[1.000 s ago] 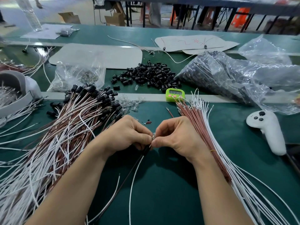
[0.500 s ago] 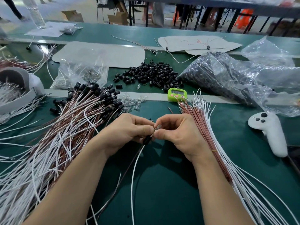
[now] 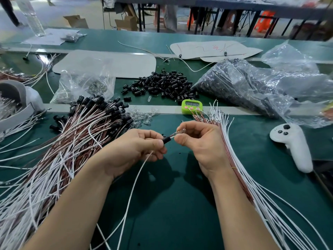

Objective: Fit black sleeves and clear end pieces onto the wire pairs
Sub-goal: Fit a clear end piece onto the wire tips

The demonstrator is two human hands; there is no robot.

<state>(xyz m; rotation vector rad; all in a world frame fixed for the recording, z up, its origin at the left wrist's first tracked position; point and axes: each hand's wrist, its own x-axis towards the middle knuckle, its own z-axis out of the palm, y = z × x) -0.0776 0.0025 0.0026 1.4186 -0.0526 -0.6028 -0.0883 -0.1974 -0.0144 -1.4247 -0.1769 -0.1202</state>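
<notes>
A black sleeve (image 3: 166, 140) on a wire pair (image 3: 133, 188) is pinched by the left hand (image 3: 137, 150). A clear end piece (image 3: 180, 132) is pinched by the right hand (image 3: 198, 143), just beside the sleeve, between both hands.

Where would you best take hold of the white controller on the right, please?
Grip the white controller round its slim handle, coming down from above. It lies flat, buttons up; the far head is broad and carries the buttons, while the handle is slimmer and points toward the near edge. The wire bundle lies to its left, so avoid sweeping in from there.
</notes>
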